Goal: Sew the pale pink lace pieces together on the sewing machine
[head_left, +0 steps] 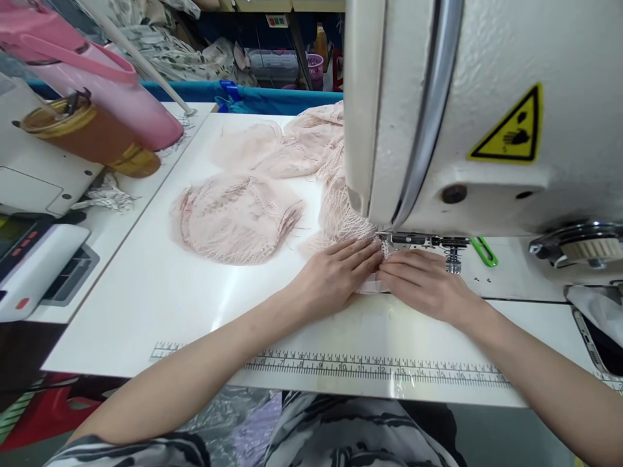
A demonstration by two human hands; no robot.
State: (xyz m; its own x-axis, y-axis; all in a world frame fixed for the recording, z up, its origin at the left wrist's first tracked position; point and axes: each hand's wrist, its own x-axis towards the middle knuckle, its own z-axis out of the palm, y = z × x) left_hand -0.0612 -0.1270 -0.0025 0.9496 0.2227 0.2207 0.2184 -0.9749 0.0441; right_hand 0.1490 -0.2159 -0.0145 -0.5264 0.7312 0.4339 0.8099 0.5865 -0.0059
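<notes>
Pale pink lace fabric runs under the head of a white sewing machine, close to its presser foot. My left hand lies flat over the lace just left of the foot, fingers stretched out and side by side. Facing it, my right hand has its fingers pressed together on the fabric's edge, its thumb hidden beneath. Both sets of fingertips nearly meet in front of the needle area. A light strip of the fabric shows below them. The machine head hides the needle itself.
Lace pieces lie left on the white table. A printed ruler follows the front edge. Green thread snips and a phone are at right. A pink bottle and brown cup stand at left.
</notes>
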